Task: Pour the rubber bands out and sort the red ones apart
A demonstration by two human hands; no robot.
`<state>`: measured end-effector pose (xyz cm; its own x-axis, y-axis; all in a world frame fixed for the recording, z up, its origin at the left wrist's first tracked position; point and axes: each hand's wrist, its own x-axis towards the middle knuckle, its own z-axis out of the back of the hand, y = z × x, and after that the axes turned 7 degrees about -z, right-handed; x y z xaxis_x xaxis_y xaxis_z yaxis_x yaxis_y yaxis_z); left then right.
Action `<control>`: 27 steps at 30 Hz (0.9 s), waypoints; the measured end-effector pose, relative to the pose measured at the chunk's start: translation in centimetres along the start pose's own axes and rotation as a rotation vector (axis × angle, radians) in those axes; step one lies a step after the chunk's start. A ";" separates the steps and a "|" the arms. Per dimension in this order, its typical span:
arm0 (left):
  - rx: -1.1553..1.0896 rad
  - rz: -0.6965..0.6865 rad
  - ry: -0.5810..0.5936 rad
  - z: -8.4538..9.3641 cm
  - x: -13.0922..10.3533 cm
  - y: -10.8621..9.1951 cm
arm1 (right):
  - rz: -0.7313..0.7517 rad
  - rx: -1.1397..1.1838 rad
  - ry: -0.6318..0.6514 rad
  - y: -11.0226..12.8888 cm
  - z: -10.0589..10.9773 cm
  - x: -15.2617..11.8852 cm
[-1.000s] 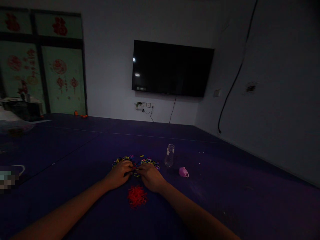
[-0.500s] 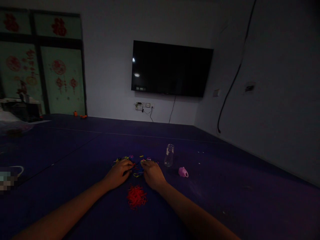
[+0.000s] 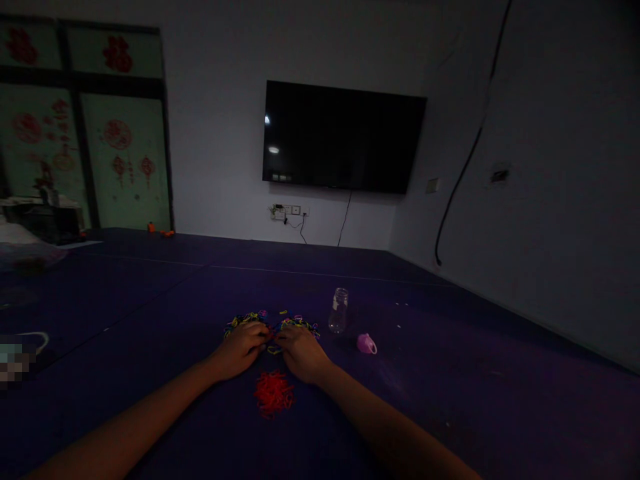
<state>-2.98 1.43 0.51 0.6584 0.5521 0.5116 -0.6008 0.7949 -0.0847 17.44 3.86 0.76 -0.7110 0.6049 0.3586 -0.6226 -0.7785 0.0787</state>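
Observation:
My left hand [image 3: 243,348] rests by the left heap of small multicoloured rubber bands [image 3: 249,318], fingers curled together. Opposite it, my right hand [image 3: 303,352] is at the right heap of rubber bands [image 3: 301,323], its fingers bent and pressed together towards the left. A bit of red shows between the two sets of fingertips, which almost meet. What either hand pinches is hidden and too small to make out. A yellow band [image 3: 274,350] lies between the hands. Nearer to me is a pile of red rubber bands [image 3: 273,393].
A clear bottle [image 3: 339,312] stands uncapped right of the heaps, with a pink cap with a loop [image 3: 367,344] beside it. Everything lies on a dark purple surface [image 3: 450,373]. A television [image 3: 343,137] hangs on the far wall. Plastic wrapping [image 3: 30,257] lies at far left.
My right hand's fingertips have shifted left, closer to the left hand's. My left fingers have curled in slightly. The red pile, bottle and cap have stayed put.

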 end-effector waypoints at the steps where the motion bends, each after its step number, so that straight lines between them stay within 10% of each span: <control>1: 0.003 0.003 0.002 -0.1 0.0 0.1 | -0.007 -0.004 0.000 0.0 0.0 0.0; 27: 0.240 0.240 -0.094 -0.3 -0.1 0.6 | -0.088 -0.010 -0.031 -0.2 -0.1 -0.1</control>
<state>-3.28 1.90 0.16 0.4478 0.6818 0.5784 -0.8301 0.5575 -0.0146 17.54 3.97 0.58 -0.6432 0.6650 0.3794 -0.6853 -0.7211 0.1020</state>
